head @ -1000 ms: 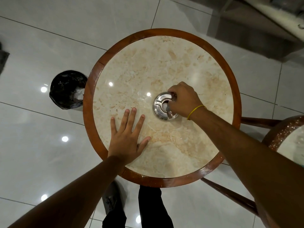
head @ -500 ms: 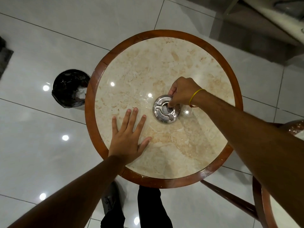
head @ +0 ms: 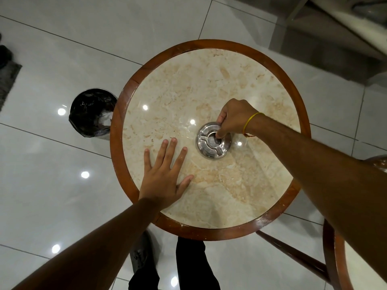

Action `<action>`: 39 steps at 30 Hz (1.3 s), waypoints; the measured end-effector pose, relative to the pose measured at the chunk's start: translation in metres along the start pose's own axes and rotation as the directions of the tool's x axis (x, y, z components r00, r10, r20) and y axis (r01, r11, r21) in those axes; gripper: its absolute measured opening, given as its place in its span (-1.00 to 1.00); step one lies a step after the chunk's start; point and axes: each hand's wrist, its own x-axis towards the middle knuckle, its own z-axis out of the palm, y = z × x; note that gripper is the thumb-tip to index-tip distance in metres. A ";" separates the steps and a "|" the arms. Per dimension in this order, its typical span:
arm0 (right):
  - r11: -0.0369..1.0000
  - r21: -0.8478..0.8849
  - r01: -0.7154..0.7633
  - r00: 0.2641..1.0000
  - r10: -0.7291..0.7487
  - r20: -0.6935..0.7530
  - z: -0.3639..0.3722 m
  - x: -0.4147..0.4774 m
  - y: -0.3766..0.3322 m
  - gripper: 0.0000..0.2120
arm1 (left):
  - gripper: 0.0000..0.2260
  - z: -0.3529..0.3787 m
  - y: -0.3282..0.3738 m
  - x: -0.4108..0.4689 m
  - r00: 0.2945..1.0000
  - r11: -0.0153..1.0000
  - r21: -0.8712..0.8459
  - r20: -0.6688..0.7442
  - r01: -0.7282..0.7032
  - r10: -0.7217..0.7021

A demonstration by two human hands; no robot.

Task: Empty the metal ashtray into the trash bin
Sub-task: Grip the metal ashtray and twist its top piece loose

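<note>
Pinching the far rim of the ashtray (head: pixel 211 144), right hand (head: pixel 234 118) fingers closed on it, mid-table (head: pixel 209 234). Left hand (head: pixel 162 178) flat, fingers spread. Bin (head: pixel 92 114) on floor, left of table.

Yellow wristband (head: pixel 250 122), black trousers (head: pixel 194 266) (dark shoe (head: pixel 139 256))

No legible text or labels anywhere.

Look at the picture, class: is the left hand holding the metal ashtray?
No. The left hand lies flat on the table, apart from the metal ashtray, whose rim the right hand pinches.
</note>
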 end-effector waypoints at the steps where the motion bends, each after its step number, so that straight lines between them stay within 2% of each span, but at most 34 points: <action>1: 1.000 -0.002 0.001 1.000 -0.001 0.005 0.000 0.000 0.000 -0.63 | -0.25 0.000 0.000 0.000 1.000 1.000 -0.001 0.000 -0.001 0.001; 22: 1.000 0.018 -0.002 0.998 0.001 0.056 -0.012 -0.014 -0.005 -0.64 | -0.26 -0.005 0.002 -0.001 1.000 1.000 -0.014 0.010 0.001 -0.001; 31: 0.998 0.042 0.041 0.999 -0.040 -0.026 0.002 -0.041 0.010 -0.82 | -0.26 -0.006 0.002 -0.001 1.000 1.000 -0.009 0.017 0.001 -0.001; 36: 0.992 0.079 0.100 0.993 -0.095 -0.064 0.007 -0.048 0.012 -0.80 | -0.27 -0.006 0.002 0.000 1.000 1.000 0.000 0.024 0.000 0.000; 39: 0.985 0.039 0.165 0.982 -0.161 -0.100 0.010 -0.049 0.013 -0.80 | -0.27 -0.006 0.003 0.000 1.000 1.000 0.003 0.026 0.001 -0.001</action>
